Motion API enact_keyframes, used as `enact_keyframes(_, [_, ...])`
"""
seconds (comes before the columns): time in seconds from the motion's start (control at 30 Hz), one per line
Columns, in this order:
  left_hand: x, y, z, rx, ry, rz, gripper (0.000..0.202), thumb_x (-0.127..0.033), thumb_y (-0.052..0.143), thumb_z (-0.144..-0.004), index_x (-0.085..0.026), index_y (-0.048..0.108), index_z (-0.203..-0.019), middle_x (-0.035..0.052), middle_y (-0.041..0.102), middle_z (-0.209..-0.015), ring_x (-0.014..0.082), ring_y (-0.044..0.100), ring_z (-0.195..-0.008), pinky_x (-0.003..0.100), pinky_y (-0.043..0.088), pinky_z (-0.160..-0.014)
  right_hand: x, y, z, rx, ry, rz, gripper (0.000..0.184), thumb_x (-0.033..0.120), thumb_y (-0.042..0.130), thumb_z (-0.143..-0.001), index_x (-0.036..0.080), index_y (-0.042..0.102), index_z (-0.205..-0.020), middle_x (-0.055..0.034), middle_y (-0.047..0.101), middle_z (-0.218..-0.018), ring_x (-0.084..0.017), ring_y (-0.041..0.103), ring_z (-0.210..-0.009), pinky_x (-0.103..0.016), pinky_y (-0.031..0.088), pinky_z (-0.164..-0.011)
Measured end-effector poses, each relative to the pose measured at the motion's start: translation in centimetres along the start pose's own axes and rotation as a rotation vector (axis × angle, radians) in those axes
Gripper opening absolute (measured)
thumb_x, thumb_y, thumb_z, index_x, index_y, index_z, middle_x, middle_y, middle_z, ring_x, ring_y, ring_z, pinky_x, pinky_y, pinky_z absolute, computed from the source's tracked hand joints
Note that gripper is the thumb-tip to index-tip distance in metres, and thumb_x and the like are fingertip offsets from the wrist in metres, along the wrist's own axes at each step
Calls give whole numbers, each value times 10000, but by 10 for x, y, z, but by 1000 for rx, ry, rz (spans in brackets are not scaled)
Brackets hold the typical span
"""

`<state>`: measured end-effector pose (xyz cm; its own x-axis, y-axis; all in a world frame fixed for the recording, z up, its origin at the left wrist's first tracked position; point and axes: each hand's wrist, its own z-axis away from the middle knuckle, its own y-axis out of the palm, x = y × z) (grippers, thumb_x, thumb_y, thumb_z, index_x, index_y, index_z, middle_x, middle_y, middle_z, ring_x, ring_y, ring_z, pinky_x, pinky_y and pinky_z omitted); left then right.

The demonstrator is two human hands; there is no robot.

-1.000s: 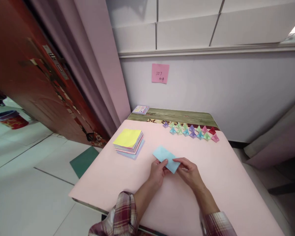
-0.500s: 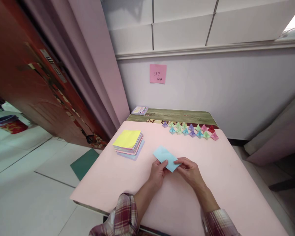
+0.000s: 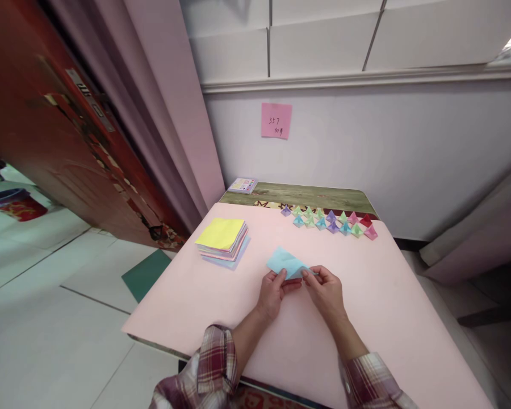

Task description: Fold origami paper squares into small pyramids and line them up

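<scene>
A light blue sheet of folding paper [image 3: 284, 262] is held just above the pink-covered table, its near right corner bent over. My left hand [image 3: 273, 291] grips its lower left edge, thumb on top and fingers beneath. My right hand [image 3: 327, 288] pinches the right corner between thumb and fingers. To the left sits a stack of coloured paper [image 3: 222, 237] with a yellow sheet on top. Beyond my hands, two rows of small folded paper pieces [image 3: 332, 222] stand in purple, green, blue, pink and red.
The table has a pink cover [image 3: 187, 307]. At its far left corner lies a printed pack [image 3: 242, 185]. A pink note [image 3: 276, 120] is stuck on the wall. Left are a curtain, a red door [image 3: 76, 153], a green sheet [image 3: 145, 275] on the floor and a bucket [image 3: 16, 204].
My right hand has folded the near right corner of the blue paper over, its thumb now on top. My left hand still holds the paper. The view has tilted slightly down.
</scene>
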<state>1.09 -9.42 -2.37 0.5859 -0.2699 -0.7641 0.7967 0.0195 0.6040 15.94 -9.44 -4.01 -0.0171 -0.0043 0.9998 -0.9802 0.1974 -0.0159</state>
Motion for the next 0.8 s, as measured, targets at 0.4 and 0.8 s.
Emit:
enact_keyframes(0.4, [9,4,2,-55,48,-215,353,-348,809,-639,-73,736,-849,124,740,-800,240,697,-715,367,575,-720,3,2,0,-18,-6,-6,502,509,717,-716,177,626,-1081,-37,674,-763,-151,579,-565,-255,468,-502])
enact_keyframes(0.8, [2,2,-1,-128,68,-260,339,-322,808,-610,-124,659,-843,44,701,-683,149,623,-559,278,518,-580,1,-1,-1,250,157,-126,401,563,737,-678,190,622,-774,-14,655,-653,-153,566,-552,-254,428,-512])
